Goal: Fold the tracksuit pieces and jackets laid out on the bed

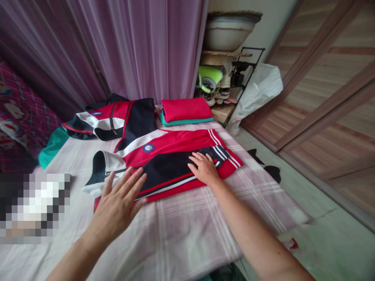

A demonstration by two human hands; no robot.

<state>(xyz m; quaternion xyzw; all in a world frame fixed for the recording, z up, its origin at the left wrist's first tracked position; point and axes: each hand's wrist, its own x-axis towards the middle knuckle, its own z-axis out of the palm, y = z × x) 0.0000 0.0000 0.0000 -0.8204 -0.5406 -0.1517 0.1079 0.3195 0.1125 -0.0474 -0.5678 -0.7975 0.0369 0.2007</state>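
A red, white and navy track jacket (170, 146) lies on the checked cloth in front of me, one navy sleeve laid along its near side. It bears a round blue badge, and its collar stands up at the left. My left hand (120, 201) is over the collar end, fingers spread; whether it touches the fabric I cannot tell. Flat on the sleeve near the striped cuff rests my right hand (203, 167), its fingers stretched out. Behind on the left lies another jacket (108, 119) of the same colours with a zip.
Folded red cloth (187, 109) sits on a green one (187, 121) at the table's far edge. A purple curtain (140, 47) hangs behind. To the right stand a rack with shoes (222, 91), a large basin (230, 33), a white plastic bag (260, 86) and wooden sliding doors (316, 89).
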